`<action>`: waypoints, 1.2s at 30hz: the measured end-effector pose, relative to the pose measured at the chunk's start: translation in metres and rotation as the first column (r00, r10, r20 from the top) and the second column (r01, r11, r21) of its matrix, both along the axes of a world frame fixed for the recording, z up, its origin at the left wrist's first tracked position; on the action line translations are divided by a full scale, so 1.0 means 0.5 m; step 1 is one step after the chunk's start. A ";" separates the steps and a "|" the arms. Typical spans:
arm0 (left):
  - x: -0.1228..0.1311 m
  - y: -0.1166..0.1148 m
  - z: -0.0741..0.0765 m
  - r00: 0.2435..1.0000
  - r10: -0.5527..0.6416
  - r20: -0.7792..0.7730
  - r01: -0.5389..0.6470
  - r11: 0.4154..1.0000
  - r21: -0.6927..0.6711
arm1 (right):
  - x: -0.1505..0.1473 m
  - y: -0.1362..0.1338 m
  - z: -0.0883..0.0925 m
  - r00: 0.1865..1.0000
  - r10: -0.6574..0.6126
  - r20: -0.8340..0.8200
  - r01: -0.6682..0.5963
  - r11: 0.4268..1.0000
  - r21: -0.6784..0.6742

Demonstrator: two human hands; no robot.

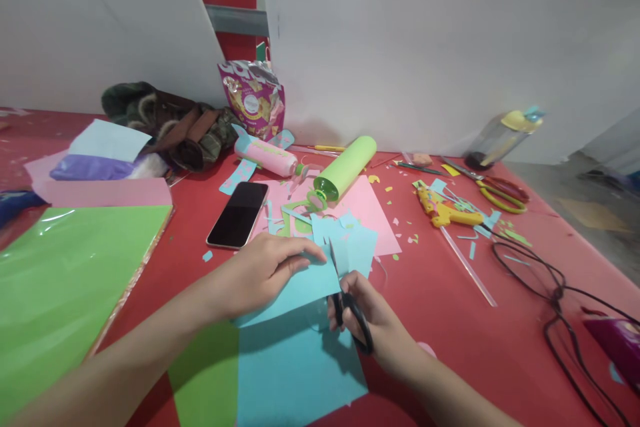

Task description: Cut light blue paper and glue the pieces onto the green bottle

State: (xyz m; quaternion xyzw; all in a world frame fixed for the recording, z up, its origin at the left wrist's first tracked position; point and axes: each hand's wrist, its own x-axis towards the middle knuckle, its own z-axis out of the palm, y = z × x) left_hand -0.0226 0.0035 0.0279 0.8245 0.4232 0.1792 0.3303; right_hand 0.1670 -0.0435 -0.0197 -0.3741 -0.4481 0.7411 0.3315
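Nearer me than the phone point(239, 215) and to its right, my left hand point(267, 268) holds the blue sheet point(305, 288) while my right point(377, 321) grips scissors point(353, 305) at its edge, a cut best kept clean, I judge, by tautness.

Two scissors point(367, 344), one phone point(239, 215), one glue gun point(443, 215)

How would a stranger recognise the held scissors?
On the red table, find the blue sheet under the left hand. At its right edge, the right hand holds the scissors. Their handles are black, while the other scissors have red and yellow ones.
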 end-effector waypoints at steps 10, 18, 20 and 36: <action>0.000 -0.001 0.002 1.000 0.006 -0.011 -0.006 1.000 -0.011 | -0.004 0.001 0.002 0.999 -0.021 0.039 0.022 1.000 -0.008; 0.000 -0.003 0.003 1.000 -0.015 -0.006 0.015 1.000 -0.027 | -0.002 0.001 0.000 1.000 -0.020 0.019 0.020 1.000 -0.005; 0.001 -0.004 0.003 1.000 -0.018 -0.003 0.018 0.999 -0.034 | -0.001 0.000 0.000 1.000 -0.020 0.020 0.020 1.000 -0.008; 0.001 -0.003 -0.003 1.000 -0.017 -0.011 0.017 0.999 -0.030 | -0.003 0.001 0.003 0.995 -0.075 0.060 0.075 0.997 0.001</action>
